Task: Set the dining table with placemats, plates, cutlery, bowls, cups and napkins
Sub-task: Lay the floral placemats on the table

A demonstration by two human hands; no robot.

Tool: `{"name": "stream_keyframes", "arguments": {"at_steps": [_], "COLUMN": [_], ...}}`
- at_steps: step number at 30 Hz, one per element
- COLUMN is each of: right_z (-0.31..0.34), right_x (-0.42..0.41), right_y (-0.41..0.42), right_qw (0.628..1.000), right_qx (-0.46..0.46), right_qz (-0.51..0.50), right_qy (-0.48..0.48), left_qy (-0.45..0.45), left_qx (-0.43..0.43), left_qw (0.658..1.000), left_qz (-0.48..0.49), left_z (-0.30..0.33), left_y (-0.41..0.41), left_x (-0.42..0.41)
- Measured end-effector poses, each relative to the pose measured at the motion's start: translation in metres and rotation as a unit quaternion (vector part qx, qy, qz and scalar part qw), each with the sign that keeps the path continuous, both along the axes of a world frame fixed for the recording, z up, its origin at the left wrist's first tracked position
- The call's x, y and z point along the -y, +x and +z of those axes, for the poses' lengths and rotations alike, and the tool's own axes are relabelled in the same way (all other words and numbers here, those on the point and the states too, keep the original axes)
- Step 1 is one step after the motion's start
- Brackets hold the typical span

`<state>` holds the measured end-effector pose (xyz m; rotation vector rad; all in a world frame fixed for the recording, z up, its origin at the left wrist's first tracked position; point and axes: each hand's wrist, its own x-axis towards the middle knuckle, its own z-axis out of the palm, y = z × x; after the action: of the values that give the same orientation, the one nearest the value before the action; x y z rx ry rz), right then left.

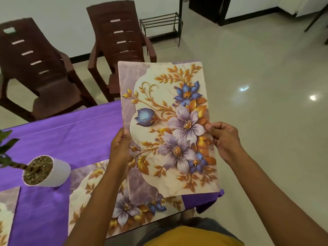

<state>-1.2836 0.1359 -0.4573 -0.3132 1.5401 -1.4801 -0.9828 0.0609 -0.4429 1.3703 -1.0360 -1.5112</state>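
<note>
A: Okay, we're looking at the floral placemat (168, 126) held up in the air, above the near right corner of the purple-clothed table (67, 139). Long axis is running away from the person, toward the brown chairs (117, 48).

B: Agreed. We're seeing both hands on its near half. Left hand (120, 148) is gripping the left long edge, thumb on the printed face, fingers curled behind. Right hand (223, 139) is pinching the right long edge, thumb and fingertips closed on it.

A: We're noting a second placemat (99, 192) already lying flat on the table, directly below the held one, just right of the white plant pot (48, 171). A third (8, 210) is showing at the left frame edge.

B: We're judging the held mat needs turning and lowering onto bare cloth beyond the laid one. Neither hand is nearer; forearms are reaching forward about evenly.
</note>
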Motion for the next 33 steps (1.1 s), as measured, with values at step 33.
{"name": "stream_keyframes", "arguments": {"at_steps": [33], "right_z": [0.004], "right_x": [-0.006], "right_y": [-0.389], "right_qw": [0.995], "right_qx": [0.058], "right_qz": [0.075], "right_qy": [0.024], "left_qy": [-0.101], "left_qx": [0.104], "left_qw": [0.959], "left_qz": [0.245], "left_z": [-0.028], "left_y": [-0.313], "left_x": [-0.062]}}
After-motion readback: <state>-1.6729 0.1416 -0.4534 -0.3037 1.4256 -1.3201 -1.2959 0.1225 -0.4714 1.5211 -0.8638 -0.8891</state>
